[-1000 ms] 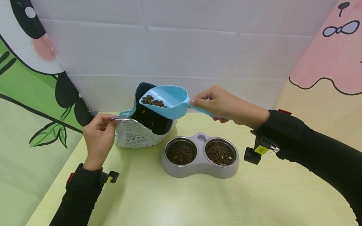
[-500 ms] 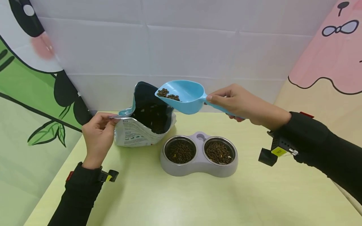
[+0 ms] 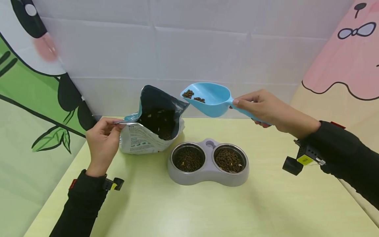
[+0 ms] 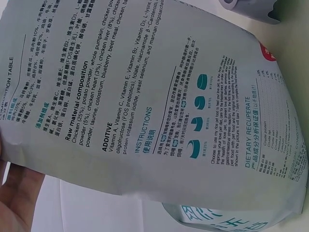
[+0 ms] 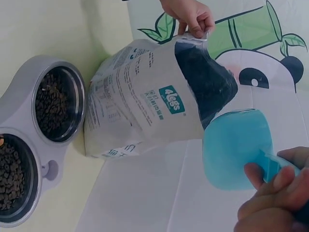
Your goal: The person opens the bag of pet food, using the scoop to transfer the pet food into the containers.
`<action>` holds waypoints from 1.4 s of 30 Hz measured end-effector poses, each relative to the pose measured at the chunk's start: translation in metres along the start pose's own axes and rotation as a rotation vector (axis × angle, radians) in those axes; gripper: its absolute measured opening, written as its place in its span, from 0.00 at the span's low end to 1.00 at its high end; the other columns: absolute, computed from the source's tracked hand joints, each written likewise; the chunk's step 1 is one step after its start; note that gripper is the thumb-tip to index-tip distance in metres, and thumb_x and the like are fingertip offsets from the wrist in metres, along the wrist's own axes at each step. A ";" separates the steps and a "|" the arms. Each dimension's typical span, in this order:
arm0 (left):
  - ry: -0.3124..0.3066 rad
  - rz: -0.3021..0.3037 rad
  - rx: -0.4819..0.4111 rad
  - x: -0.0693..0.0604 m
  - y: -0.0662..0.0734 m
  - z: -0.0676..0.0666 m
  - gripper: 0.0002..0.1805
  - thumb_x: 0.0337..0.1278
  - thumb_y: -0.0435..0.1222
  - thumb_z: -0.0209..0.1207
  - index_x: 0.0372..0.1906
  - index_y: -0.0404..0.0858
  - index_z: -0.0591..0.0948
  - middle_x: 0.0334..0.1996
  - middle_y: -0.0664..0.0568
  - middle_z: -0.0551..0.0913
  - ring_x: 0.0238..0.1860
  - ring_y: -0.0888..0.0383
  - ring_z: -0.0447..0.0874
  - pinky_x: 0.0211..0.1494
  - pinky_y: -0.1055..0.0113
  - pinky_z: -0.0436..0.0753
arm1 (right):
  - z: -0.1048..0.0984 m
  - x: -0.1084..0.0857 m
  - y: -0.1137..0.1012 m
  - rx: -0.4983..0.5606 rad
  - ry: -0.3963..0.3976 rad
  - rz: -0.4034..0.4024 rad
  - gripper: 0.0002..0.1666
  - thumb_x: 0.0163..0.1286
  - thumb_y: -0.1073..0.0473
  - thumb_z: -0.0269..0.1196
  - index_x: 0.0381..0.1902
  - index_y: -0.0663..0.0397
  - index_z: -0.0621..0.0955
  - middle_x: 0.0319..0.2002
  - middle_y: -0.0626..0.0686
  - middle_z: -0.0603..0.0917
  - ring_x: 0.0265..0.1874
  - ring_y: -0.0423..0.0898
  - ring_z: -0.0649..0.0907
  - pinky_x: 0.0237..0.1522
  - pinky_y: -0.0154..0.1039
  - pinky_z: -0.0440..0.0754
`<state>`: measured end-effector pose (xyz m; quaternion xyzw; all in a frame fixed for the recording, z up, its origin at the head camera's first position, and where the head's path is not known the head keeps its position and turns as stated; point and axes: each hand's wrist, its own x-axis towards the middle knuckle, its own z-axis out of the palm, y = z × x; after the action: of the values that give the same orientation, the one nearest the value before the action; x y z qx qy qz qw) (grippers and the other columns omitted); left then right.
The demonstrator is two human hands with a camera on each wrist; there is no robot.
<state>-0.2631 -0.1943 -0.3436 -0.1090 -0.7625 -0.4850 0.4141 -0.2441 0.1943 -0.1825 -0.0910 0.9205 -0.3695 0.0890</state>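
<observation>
My left hand [image 3: 103, 143] pinches the left corner of an opened pet food bag [image 3: 142, 141], whose mouth gapes with a dark inside. In my right hand [image 3: 263, 107] is the handle of a light blue scoop [image 3: 211, 98], held in the air right of the bag's mouth. A little brown kibble [image 3: 192, 95] lies near the scoop's front lip. The printed bag [image 4: 159, 121] fills most of the left wrist view. In the right wrist view the scoop [image 5: 236, 150] shows its underside, so its contents are hidden there.
A grey double feeder [image 3: 208, 177] stands on the pale table [image 3: 189, 210] in front of the bag. Both its metal bowls contain kibble. A white sheet [image 3: 201, 56] hangs behind, with cartoon-printed cloths on either side.
My right hand has drawn the scoop from over the bag's mouth to the right and slightly up. My left hand stays on the bag's corner.
</observation>
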 end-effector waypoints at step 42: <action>-0.005 -0.015 0.002 0.000 0.004 0.000 0.04 0.56 0.22 0.60 0.37 0.25 0.82 0.32 0.44 0.84 0.31 0.75 0.78 0.37 0.81 0.74 | 0.045 0.011 0.103 0.060 -0.212 0.047 0.25 0.70 0.44 0.58 0.57 0.51 0.81 0.16 0.47 0.62 0.13 0.42 0.64 0.14 0.33 0.60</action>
<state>-0.2615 -0.1922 -0.3411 -0.1041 -0.7648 -0.4869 0.4089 -0.2548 0.2353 -0.2871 -0.1051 0.8963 -0.3830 0.1972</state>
